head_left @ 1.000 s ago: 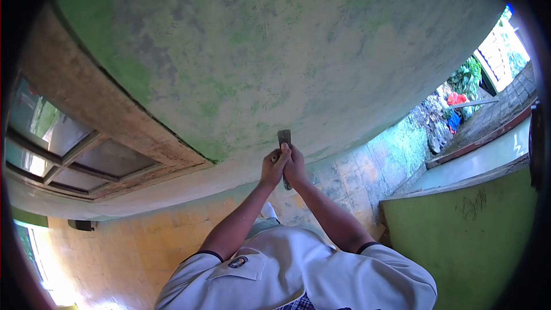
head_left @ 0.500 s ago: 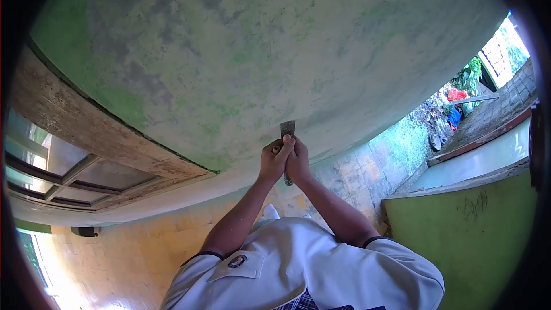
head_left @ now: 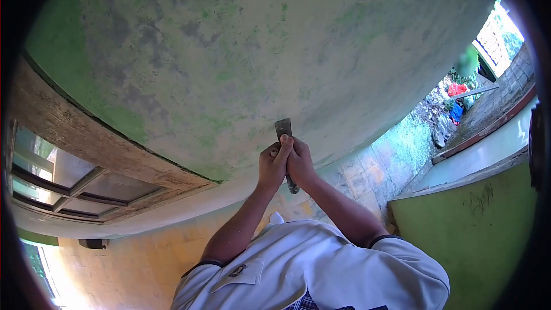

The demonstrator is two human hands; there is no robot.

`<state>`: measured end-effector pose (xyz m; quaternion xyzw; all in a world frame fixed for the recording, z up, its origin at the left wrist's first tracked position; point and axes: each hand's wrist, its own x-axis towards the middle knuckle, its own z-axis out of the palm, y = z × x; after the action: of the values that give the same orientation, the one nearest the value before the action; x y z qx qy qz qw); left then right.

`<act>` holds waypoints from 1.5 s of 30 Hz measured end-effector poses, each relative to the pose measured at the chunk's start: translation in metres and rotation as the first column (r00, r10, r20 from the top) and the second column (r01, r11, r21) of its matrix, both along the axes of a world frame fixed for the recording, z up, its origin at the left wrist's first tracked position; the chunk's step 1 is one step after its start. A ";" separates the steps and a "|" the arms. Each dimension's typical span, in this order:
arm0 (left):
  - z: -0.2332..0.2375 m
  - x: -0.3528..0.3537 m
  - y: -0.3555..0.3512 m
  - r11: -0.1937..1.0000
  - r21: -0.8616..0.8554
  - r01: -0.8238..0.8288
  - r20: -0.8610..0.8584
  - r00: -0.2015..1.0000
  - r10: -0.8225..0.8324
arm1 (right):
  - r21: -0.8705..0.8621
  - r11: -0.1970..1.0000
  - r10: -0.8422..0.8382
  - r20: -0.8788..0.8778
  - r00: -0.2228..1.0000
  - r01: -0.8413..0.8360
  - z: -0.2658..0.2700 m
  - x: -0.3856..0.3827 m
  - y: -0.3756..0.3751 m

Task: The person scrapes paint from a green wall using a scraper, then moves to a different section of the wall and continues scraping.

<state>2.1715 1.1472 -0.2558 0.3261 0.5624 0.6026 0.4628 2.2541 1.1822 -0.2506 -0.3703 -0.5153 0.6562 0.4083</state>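
A putty knife (head_left: 282,128) stands in both fists, its flat metal blade right at the patchy green-and-white wall (head_left: 241,57). My left hand (head_left: 271,164) is closed around it from the left, and a small pale round end shows beside its fingers. From the right, my right hand (head_left: 299,161) wraps the same tool, with a thumb lying up toward the blade. The lower end of the handle sticks out below the hands. Grey worn patches and bits of green paint mark the wall around the blade.
On the left is a worn wooden window frame (head_left: 109,129) with glass panes. Tan floor tiles (head_left: 166,252) lie below. A low green wall (head_left: 459,235) stands at the right, with red and blue objects (head_left: 457,103) outside beyond it.
The putty knife has tilted, its blade leaning slightly left and its handle end swinging right. Both hands keep their grip. The whole view has shifted a little.
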 end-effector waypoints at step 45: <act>-0.007 0.058 0.052 0.996 0.076 -0.056 -0.221 0.973 0.072 | 0.189 0.974 -0.101 -0.117 0.988 0.122 -0.022 0.048 0.060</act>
<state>2.2294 1.1997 -0.2627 0.3893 0.6000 0.5957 0.3655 2.3020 1.2424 -0.2726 -0.3213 -0.5331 0.5971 0.5060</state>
